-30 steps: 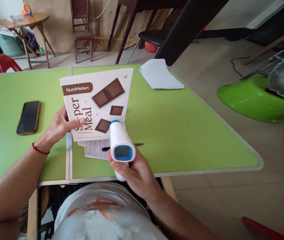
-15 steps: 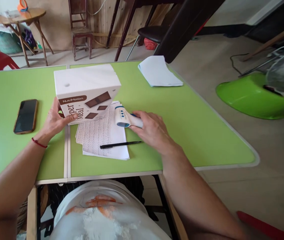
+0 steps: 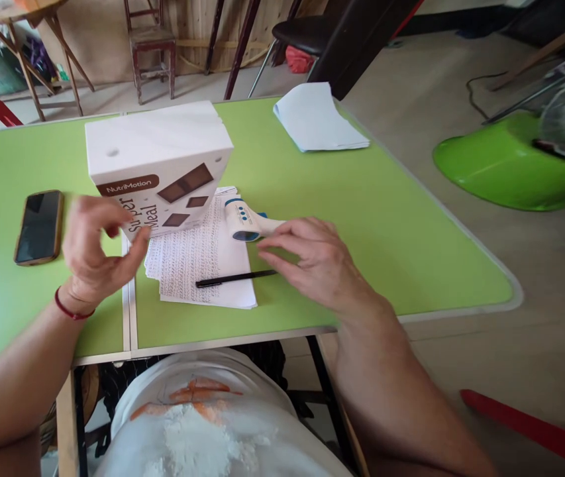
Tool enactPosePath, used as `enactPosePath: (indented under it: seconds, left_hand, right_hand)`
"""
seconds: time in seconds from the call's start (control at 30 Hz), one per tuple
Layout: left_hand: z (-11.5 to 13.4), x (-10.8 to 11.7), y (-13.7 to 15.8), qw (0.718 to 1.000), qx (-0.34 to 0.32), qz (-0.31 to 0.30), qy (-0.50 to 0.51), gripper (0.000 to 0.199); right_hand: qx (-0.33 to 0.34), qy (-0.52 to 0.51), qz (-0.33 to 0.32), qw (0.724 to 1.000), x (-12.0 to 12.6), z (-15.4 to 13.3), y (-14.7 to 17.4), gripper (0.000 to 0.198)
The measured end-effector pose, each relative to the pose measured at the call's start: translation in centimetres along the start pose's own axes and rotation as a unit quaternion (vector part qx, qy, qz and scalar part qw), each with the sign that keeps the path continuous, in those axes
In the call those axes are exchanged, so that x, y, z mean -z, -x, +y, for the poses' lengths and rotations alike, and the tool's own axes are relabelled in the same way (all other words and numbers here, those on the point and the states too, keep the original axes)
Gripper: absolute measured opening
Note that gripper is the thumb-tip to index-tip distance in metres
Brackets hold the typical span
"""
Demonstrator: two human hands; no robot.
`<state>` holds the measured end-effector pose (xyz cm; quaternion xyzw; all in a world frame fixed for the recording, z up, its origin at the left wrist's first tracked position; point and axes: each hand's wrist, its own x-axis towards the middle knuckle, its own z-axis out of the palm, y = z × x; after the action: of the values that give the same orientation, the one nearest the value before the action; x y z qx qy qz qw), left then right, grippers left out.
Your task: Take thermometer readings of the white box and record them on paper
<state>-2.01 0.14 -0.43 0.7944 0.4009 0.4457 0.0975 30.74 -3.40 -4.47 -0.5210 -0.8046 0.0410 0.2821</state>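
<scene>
A white NutriMotion box (image 3: 157, 159) stands on the green table, partly over handwritten sheets of paper (image 3: 187, 258). In front of its lower left corner is my left hand (image 3: 96, 245), slightly blurred, thumb and fingers apart with nothing between them. A white and blue infrared thermometer (image 3: 242, 220) lies at the right edge of the sheets. My right hand (image 3: 314, 258) is beside its handle, thumb and fingers parted, partly covering the handle's end. Under the fingertips of that hand points one end of a black pen (image 3: 232, 278), which rests across the paper.
A phone (image 3: 38, 227) lies on the left part of the green table (image 3: 386, 265). Folded white paper (image 3: 316, 119) is at the far right edge. Beyond the table stand a wooden chair (image 3: 152, 50) and a bright green plastic seat (image 3: 491, 162).
My left hand has let go of the box and drawn back from it. My right hand has released the thermometer and moved slightly right. The view has tilted down a little.
</scene>
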Motion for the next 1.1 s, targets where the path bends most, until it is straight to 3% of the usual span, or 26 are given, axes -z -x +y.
enactPosePath:
  seconds: [0.07,0.1,0.2,0.3,0.37,0.47,0.53,0.6,0.67,0.83,0.97,1.1]
  left_hand:
    - [1.5,-0.9,0.3,0.992,-0.107,-0.071,-0.001,0.01]
    - [1.9,-1.3,0.4,0.985,-0.126,-0.121,-0.002,0.007]
    - [2.3,-2.4,0.9,0.955,-0.113,-0.274,-0.005,0.023]
    - [1.8,-2.7,1.2,0.933,-0.126,-0.337,-0.017,0.029]
    - [1.6,-2.8,1.4,0.925,-0.146,-0.35,-0.021,0.028]
    - [1.5,-3.0,1.5,0.916,-0.17,-0.363,-0.019,0.028]
    - [1.5,-3.2,1.6,0.913,-0.181,-0.366,-0.016,0.029]
    - [1.5,-3.3,1.6,0.91,-0.189,-0.367,-0.016,0.029]
    - [1.5,-3.3,1.5,0.909,-0.197,-0.367,-0.017,0.03]
    - [1.7,-3.2,1.4,0.908,-0.204,-0.365,-0.028,0.03]
    - [1.9,-3.4,1.4,0.905,-0.21,-0.369,-0.023,0.029]
    - [2.1,-3.6,1.5,0.903,-0.213,-0.373,-0.016,0.027]
  right_hand:
    - [0.033,-0.012,-0.045,0.998,0.4,-0.6,0.9,0.019]
    - [0.044,-0.008,-0.057,0.997,0.4,-0.8,1.3,0.02]
    - [0.06,0.015,-0.057,0.996,0.2,-0.9,2.4,0.021]
    - [0.06,0.017,-0.035,0.997,0.0,-0.7,3.0,0.02]
    - [0.041,0.005,0.013,0.999,0.1,-0.9,3.1,0.016]
    - [-0.024,-0.076,0.152,0.985,0.1,-2.0,2.9,0.004]
    - [-0.072,-0.182,0.238,0.951,-0.2,-3.6,2.7,0.008]
    - [-0.091,-0.293,0.272,0.912,-0.7,-5.7,2.3,0.009]
    - [-0.092,-0.358,0.232,0.9,-1.2,-7.8,2.0,0.009]
    - [-0.124,-0.343,0.087,0.927,-2.1,-9.9,2.3,0.005]
    - [-0.168,-0.297,0.096,0.935,-2.3,-9.4,4.0,0.008]
    - [-0.127,-0.272,0.126,0.945,-2.6,-9.2,5.0,0.013]
